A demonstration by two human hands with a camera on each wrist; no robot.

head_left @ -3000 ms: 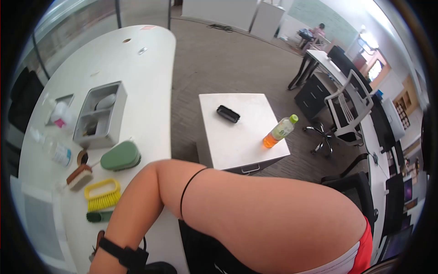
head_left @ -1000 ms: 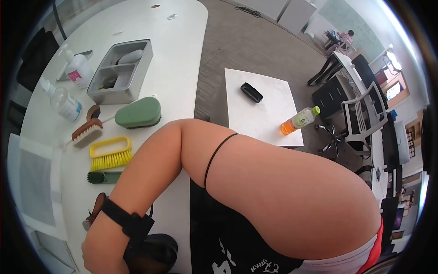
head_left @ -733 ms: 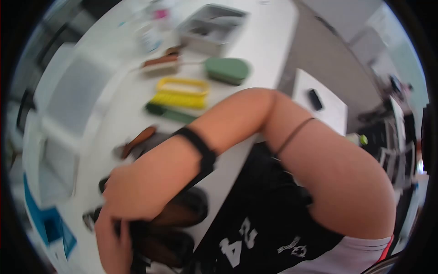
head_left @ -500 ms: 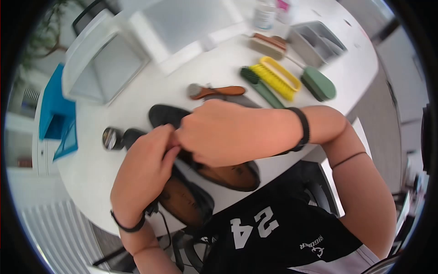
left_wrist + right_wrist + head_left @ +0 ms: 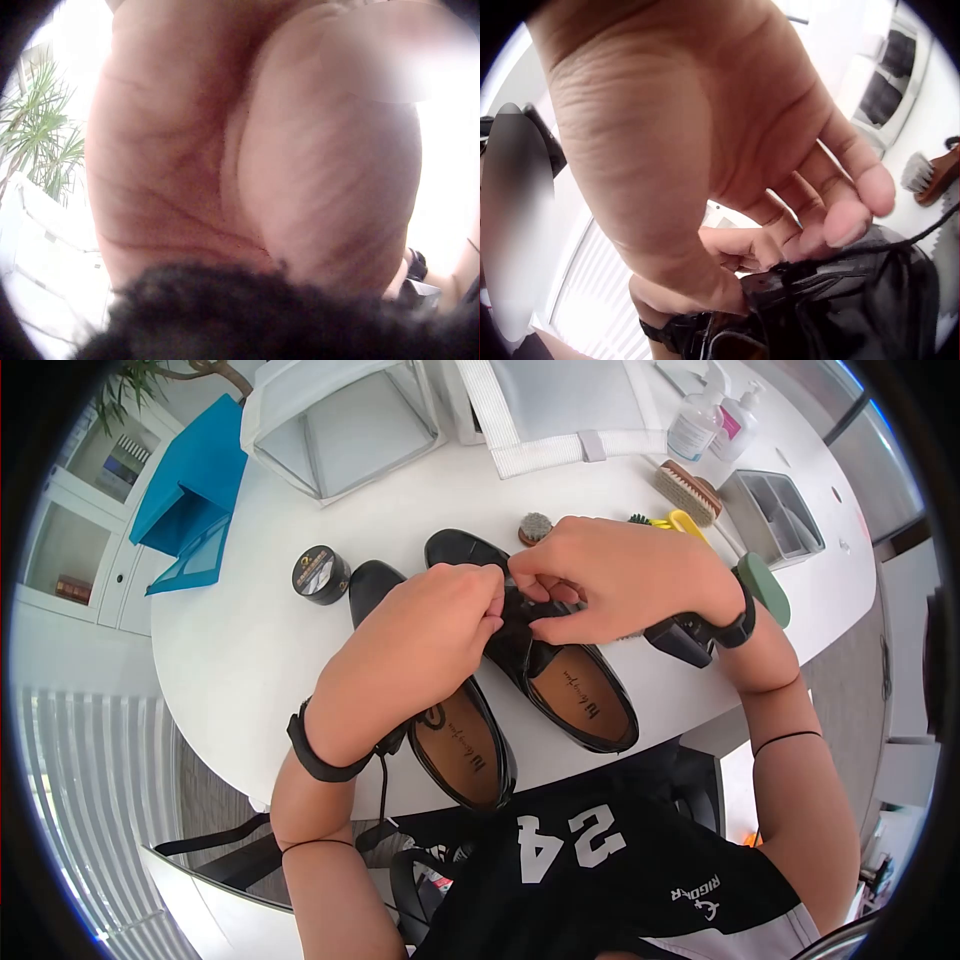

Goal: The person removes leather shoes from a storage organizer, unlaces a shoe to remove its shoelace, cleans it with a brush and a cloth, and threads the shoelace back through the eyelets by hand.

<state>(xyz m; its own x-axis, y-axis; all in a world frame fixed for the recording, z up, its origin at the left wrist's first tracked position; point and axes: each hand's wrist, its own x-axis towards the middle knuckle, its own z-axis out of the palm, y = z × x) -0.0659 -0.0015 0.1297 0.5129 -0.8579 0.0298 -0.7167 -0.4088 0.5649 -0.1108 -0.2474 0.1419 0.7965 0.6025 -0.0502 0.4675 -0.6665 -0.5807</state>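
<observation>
A pair of black leather dress shoes with tan insoles lies before me: the right shoe (image 5: 585, 695) and the left shoe (image 5: 465, 745), toes pointing away. My left hand (image 5: 420, 625) reaches across to the right shoe's lacing, thumb and index drawn together at the lace. My right hand (image 5: 630, 575) is bent over the same lacing from the right, thumb at the shoe's opening and fingers curled at the far side of the lacing. In the right wrist view a dark shoelace (image 5: 922, 236) trails off past the fingertips. The left wrist view shows mostly palm; that hand's fingertips are hidden.
Beyond the toes stand a round black tin (image 5: 321, 575) and a small round brush (image 5: 535, 527). To the right are a wooden brush (image 5: 688, 493), a green brush (image 5: 765, 588) and a metal box (image 5: 778, 515). White fabric bins (image 5: 350, 430) and a blue folder (image 5: 195, 490) lie farther back.
The view has swung from the small side table round to the shoes, bringing both hands into sight. Over the last half second the hands have shifted slightly apart at the right shoe's lacing.
</observation>
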